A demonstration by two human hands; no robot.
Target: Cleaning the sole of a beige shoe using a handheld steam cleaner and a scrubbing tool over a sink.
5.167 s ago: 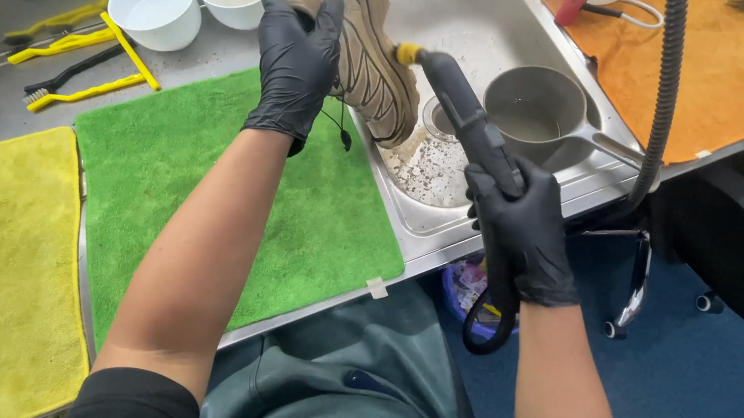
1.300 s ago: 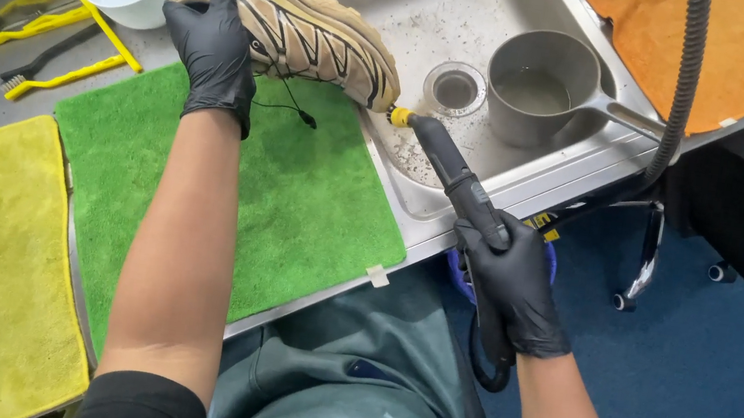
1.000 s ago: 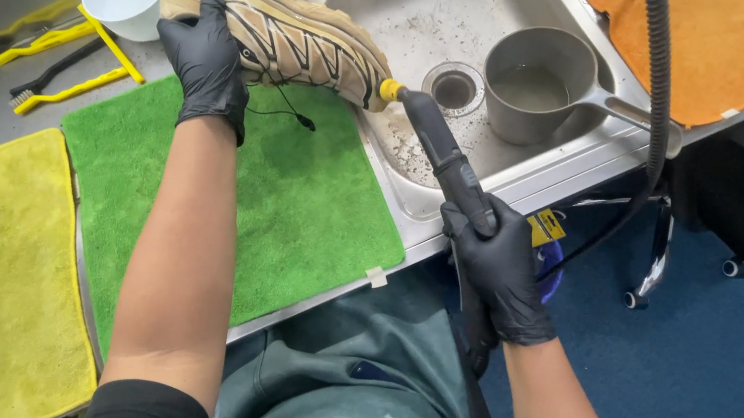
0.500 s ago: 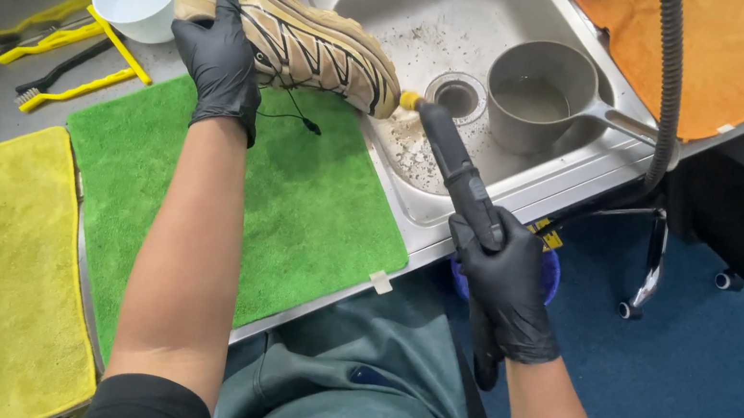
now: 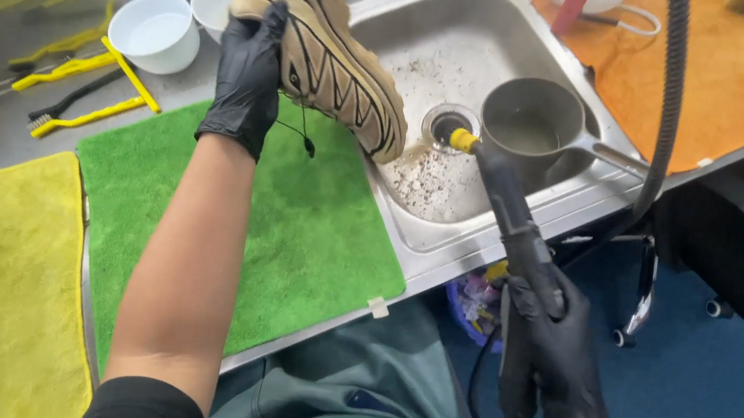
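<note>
Beige trail shoe (image 5: 331,53) clamped in your left hand (image 5: 245,80) over sink (image 5: 474,34); right hand (image 5: 559,361) fingers wrapped on steam wand (image 5: 511,224). Cleaning step underway, probably sole edge; next, angle nozzle nearer toe.

A shoe-cleaning workstation: steel sink (image 5: 579,185), yellow brushes (image 5: 88,91), white tubs (image 5: 157,28), green mat (image 5: 309,239), hose nozzle (image 5: 513,209).

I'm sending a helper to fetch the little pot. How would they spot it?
Find the steel sink set in the counter. Inside it, right of the drain, stands a small grey saucepan, its long handle pointing right over the sink's edge. Unlike the white bowls on the counter, it is dark metal.
</note>
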